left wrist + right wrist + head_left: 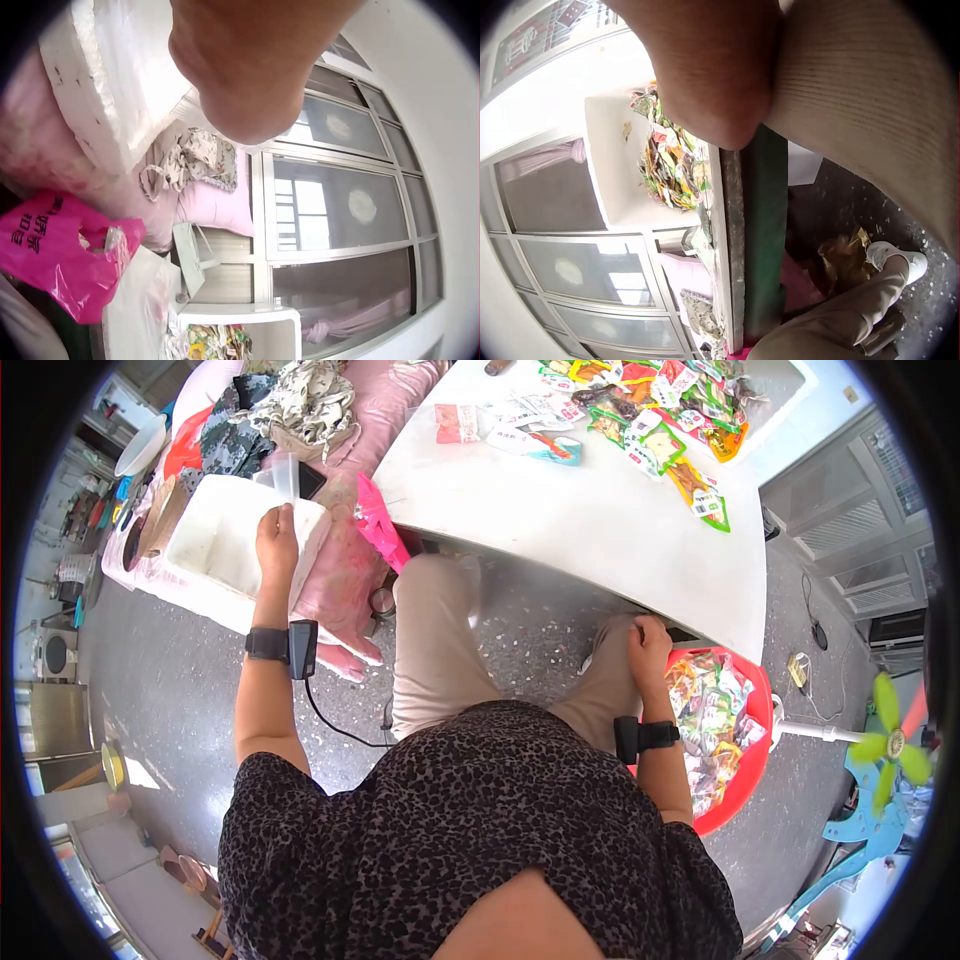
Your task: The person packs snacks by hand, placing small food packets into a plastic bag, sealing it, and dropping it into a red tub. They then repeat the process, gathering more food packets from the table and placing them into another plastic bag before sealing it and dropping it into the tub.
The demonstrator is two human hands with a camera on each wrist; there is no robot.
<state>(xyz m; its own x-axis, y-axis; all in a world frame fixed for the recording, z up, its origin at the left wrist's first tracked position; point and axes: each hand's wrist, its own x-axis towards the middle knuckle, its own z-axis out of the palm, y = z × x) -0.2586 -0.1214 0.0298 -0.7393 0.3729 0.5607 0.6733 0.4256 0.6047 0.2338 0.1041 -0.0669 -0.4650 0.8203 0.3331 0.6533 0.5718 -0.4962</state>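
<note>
My left hand [276,545] is over the white foam box [215,525] at the left, its fingers curled round the lower end of a translucent plastic piece [286,475] that sticks up beyond them. In the left wrist view the hand hides most of that piece, and I cannot tell its exact kind. My right hand [650,650] rests on the right knee beside the table edge, holding nothing visible. Just beyond it, a red basin [762,735] full of small snack packets [705,725] stands on the floor.
The white table [560,520] carries a heap of colourful snack packets [660,420] and some loose wrappers [530,425]. A pink plastic bag [378,520] hangs at its left corner. Clothes [300,410] lie on the pink-covered bed. A green-bladed fan [895,745] stands at the right.
</note>
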